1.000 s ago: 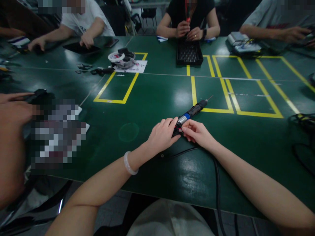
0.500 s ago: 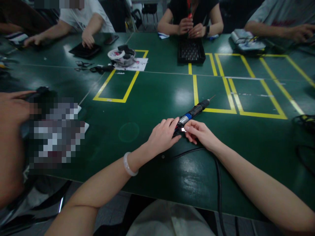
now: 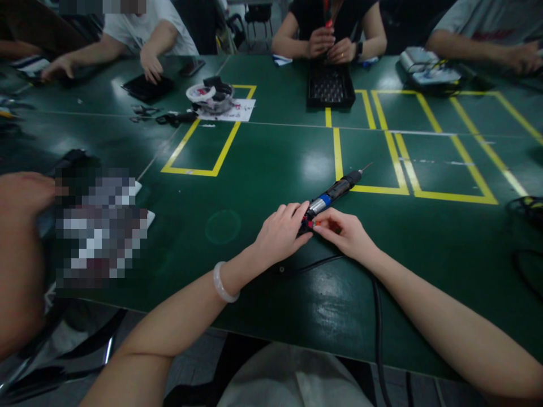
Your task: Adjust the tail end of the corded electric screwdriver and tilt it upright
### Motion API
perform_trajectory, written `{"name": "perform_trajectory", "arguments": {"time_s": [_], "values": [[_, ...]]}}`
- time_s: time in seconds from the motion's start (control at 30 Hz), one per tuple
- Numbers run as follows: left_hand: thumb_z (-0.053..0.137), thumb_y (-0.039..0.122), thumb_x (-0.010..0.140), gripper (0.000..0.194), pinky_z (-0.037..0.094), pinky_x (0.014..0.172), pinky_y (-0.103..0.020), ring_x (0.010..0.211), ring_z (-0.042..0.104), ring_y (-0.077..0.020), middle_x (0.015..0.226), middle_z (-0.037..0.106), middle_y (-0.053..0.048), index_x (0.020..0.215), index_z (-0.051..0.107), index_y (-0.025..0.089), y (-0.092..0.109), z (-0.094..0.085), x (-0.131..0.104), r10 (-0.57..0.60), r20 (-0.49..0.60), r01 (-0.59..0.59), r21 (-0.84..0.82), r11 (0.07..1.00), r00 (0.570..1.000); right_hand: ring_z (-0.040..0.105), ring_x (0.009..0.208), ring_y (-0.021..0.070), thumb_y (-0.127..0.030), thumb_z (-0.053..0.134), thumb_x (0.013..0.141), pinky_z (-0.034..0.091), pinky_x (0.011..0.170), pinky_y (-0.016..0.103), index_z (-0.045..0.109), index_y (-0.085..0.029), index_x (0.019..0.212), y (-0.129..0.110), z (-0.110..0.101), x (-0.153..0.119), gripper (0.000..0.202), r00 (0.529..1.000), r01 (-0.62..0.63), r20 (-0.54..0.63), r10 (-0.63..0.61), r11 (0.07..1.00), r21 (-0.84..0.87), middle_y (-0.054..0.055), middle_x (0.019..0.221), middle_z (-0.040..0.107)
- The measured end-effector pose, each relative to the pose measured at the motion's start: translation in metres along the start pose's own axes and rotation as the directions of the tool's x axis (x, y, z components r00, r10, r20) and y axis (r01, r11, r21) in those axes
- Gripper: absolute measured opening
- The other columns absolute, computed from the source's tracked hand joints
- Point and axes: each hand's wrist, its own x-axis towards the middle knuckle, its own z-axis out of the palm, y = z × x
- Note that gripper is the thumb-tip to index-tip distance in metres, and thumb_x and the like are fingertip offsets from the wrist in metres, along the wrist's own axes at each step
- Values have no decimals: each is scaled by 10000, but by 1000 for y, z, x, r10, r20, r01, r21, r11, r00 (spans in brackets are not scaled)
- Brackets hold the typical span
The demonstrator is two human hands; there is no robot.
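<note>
An electric screwdriver (image 3: 332, 196) lies slanted on the green table, its thin bit pointing up and right. Its casing looks opened, baring a silvery motor section with a blue band. My left hand (image 3: 280, 230) is closed around its rear end, thumb on the near side. Close by, my right hand (image 3: 345, 230) pinches a small reddish-orange part (image 3: 314, 224) against the exposed insides near my left fingertips. What exactly that part is, I cannot make out. A black cable (image 3: 376, 316) runs beneath my right wrist and over the table's near edge.
Yellow tape rectangles (image 3: 189, 172) mark the table. Further back are a black tray (image 3: 331, 93) before a co-worker, a roll-like bundle (image 3: 212, 96) on paper, and a grey device (image 3: 428, 68). A co-worker's arm (image 3: 19, 243) reaches in at left. Black cable coils (image 3: 530, 209) lie at right.
My right hand's fingers have shifted slightly left and closed in on the screwdriver's insides. A reddish-orange part now shows where a bright white glint was. My left hand stays put.
</note>
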Motion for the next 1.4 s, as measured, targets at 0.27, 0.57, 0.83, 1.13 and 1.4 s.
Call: {"name": "perform_trajectory", "arguments": {"time_s": [0.27,0.57,0.83,1.13,1.4], "values": [[661,460,925,740,505,1014,-408,1211,536,-288,1422,536,-145,1518,352,142,-2,1,1,10,29,-10,15,1000,1000,673,871,205,-283,496,1037,513,738,305,705,-186,1080,2,-5,-1,234,898,439,221,-380,733,-521,100,964,729],[656,543,919,769,504,992,-409,1177,545,-297,1401,552,-157,1487,384,102,4,-2,2,-15,28,13,63,998,1000,666,755,175,-292,545,1021,500,669,290,732,-127,1063,-8,-6,-4,253,842,516,203,-500,636,-573,79,856,723],[585,419,993,522,503,942,-382,1117,580,-273,1308,607,-135,1402,462,118,12,0,6,-63,6,62,86,994,998,596,594,123,-281,548,999,458,595,251,713,-156,1069,2,-9,-2,219,957,269,-13,-288,909,-318,28,765,693],[607,374,986,561,482,977,-393,1143,565,-292,1383,575,-152,1448,439,106,-14,-3,7,-70,-13,71,147,987,997,472,481,118,-379,541,975,351,513,257,687,-168,819,16,-17,5,301,986,-29,-162,28,1000,-3,-33,533,504],[495,393,1018,529,484,963,-431,1118,575,-322,1354,582,-176,1460,442,108,-82,-22,5,-221,-11,218,227,949,975,474,519,122,-358,543,957,340,556,266,695,-165,807,12,-16,6,288,995,-19,-100,11,996,-84,-30,537,511]]}}
